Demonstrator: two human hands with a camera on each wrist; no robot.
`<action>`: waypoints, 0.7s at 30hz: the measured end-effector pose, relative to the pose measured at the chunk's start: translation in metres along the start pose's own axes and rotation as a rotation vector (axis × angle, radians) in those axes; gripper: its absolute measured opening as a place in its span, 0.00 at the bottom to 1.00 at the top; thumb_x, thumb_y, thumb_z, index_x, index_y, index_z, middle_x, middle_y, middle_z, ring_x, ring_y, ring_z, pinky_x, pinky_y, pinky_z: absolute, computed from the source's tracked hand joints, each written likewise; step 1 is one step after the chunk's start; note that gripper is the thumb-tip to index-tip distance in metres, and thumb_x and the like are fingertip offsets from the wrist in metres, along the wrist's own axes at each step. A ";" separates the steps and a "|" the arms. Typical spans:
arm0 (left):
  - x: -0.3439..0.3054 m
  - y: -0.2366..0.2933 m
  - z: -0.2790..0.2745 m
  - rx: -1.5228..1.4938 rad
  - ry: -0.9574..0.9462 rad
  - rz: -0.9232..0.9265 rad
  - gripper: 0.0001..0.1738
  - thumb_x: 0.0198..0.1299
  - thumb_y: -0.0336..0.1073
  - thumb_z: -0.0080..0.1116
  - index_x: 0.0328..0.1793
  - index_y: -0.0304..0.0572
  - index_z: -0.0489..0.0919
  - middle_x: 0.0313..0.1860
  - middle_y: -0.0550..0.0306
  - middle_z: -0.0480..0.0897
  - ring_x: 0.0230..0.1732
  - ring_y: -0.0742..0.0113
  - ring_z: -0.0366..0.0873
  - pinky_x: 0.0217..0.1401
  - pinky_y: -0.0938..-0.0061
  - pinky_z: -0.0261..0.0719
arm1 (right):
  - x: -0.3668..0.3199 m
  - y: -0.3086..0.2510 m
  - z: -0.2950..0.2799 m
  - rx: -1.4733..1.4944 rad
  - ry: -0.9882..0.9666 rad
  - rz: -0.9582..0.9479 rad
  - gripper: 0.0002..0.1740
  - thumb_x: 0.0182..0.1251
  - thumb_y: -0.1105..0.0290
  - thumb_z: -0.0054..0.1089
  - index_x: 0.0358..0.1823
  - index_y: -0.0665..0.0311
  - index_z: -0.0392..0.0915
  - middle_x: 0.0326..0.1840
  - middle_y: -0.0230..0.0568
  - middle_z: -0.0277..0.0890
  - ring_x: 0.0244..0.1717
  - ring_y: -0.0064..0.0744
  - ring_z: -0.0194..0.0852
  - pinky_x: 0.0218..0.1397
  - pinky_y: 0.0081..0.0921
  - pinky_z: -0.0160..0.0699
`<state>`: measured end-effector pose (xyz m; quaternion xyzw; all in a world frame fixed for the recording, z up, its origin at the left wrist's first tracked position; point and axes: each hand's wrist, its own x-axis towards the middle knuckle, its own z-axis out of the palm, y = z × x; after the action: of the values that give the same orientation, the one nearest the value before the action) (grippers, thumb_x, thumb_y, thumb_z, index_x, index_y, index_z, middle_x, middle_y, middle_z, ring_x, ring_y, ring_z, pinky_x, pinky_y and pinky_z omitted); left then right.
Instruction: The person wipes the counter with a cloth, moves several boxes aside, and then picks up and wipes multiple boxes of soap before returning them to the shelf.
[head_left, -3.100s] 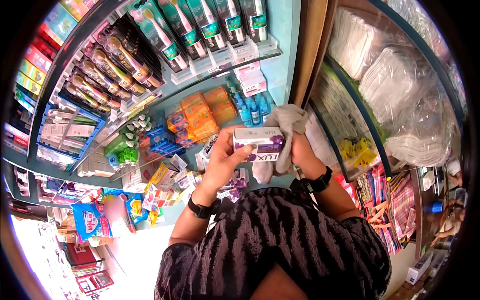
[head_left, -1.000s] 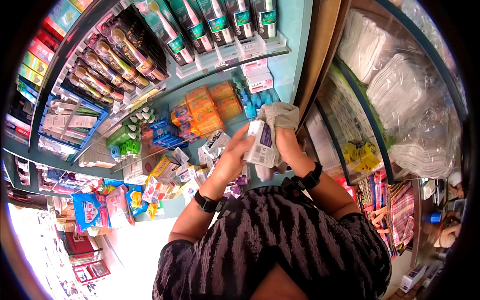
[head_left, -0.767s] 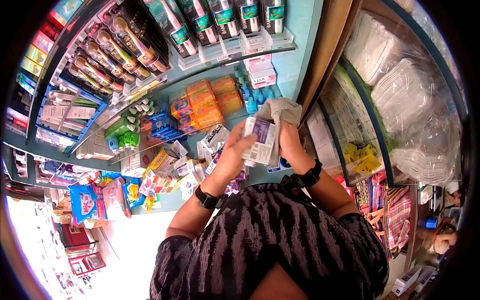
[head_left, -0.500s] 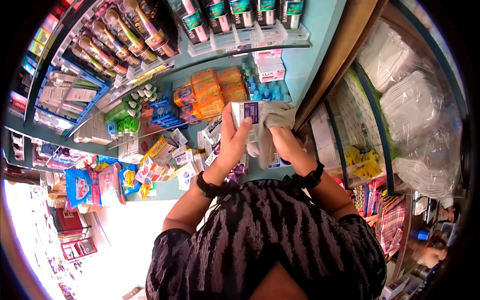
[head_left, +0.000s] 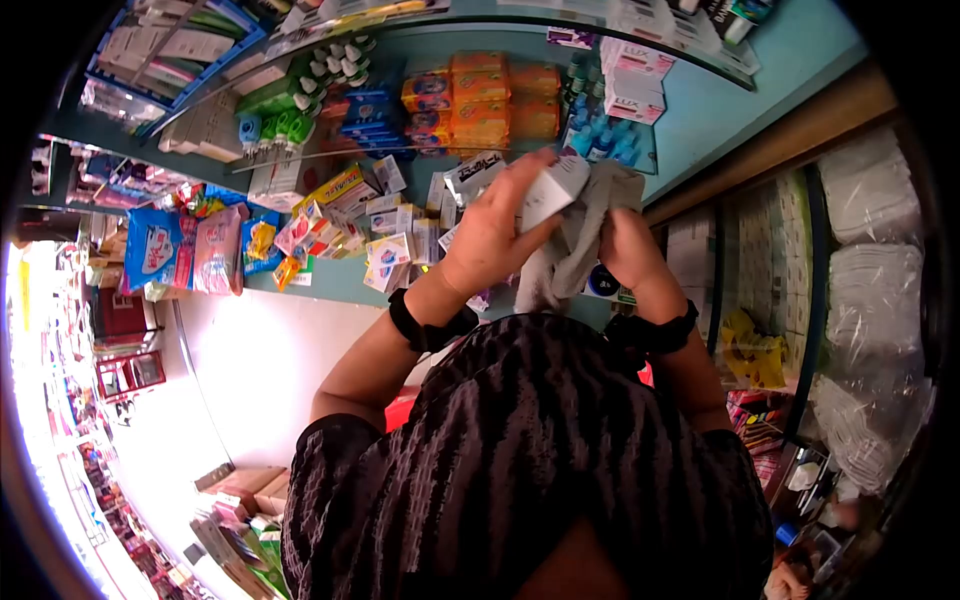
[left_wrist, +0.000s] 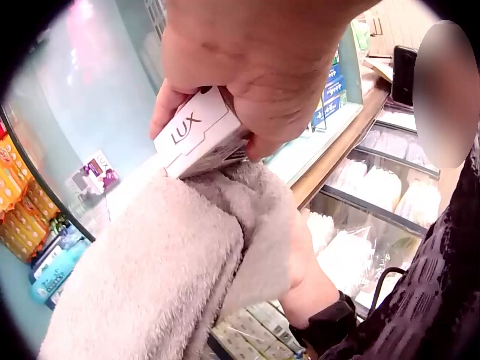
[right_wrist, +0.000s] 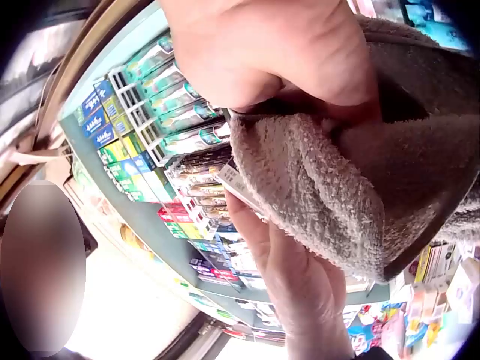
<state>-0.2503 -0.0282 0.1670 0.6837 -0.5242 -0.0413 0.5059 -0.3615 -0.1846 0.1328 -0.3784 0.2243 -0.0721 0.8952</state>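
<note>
My left hand (head_left: 500, 228) grips a white LUX soap box (head_left: 553, 192) between thumb and fingers, above the counter. The LUX lettering on the soap box (left_wrist: 196, 133) shows in the left wrist view. A grey towel (head_left: 600, 195) lies against the box, its loose part hanging down. My right hand (head_left: 632, 250) holds the towel bunched up beside the box. In the right wrist view, folds of the towel (right_wrist: 307, 187) cover much of the box, and the right hand's fingertips are tucked into the cloth.
Boxed goods (head_left: 390, 258) lie in a pile on the counter left of my hands. Orange soap packs (head_left: 480, 105), blue bottles (head_left: 600, 140) and LUX boxes (head_left: 635, 95) stand on the shelf behind. To the right, a glass case holds bagged white goods (head_left: 875, 290).
The box has been turned over in my left hand, its printed long side giving way to a white face. The towel stays at it. The head view has shifted, so the shelves sit higher.
</note>
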 end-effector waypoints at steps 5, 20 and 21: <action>-0.008 -0.001 -0.010 -0.077 -0.176 0.013 0.38 0.52 0.33 0.66 0.71 0.54 0.64 0.71 0.42 0.59 0.69 0.43 0.61 0.66 0.62 0.65 | 0.007 -0.004 0.015 0.077 0.055 0.028 0.24 0.73 0.58 0.31 0.64 0.60 0.63 0.61 0.39 0.67 0.61 0.35 0.66 0.65 0.35 0.64; -0.096 -0.003 -0.059 0.014 -0.215 -0.587 0.42 0.41 0.35 0.72 0.65 0.40 0.65 0.50 0.45 0.75 0.55 0.54 0.73 0.58 0.64 0.72 | 0.010 -0.016 -0.026 -0.056 -0.175 -0.019 0.24 0.71 0.58 0.45 0.62 0.66 0.65 0.55 0.39 0.71 0.55 0.32 0.70 0.59 0.32 0.70; -0.109 -0.012 -0.060 0.001 -0.255 -0.603 0.42 0.41 0.35 0.71 0.65 0.39 0.65 0.51 0.44 0.74 0.56 0.53 0.72 0.59 0.63 0.71 | 0.005 -0.022 -0.026 -0.056 -0.134 -0.028 0.24 0.71 0.57 0.45 0.61 0.66 0.66 0.55 0.39 0.72 0.54 0.33 0.70 0.59 0.32 0.70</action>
<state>-0.2555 0.0921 0.1354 0.7978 -0.3571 -0.2744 0.4009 -0.3684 -0.2187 0.1310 -0.4103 0.1603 -0.0528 0.8962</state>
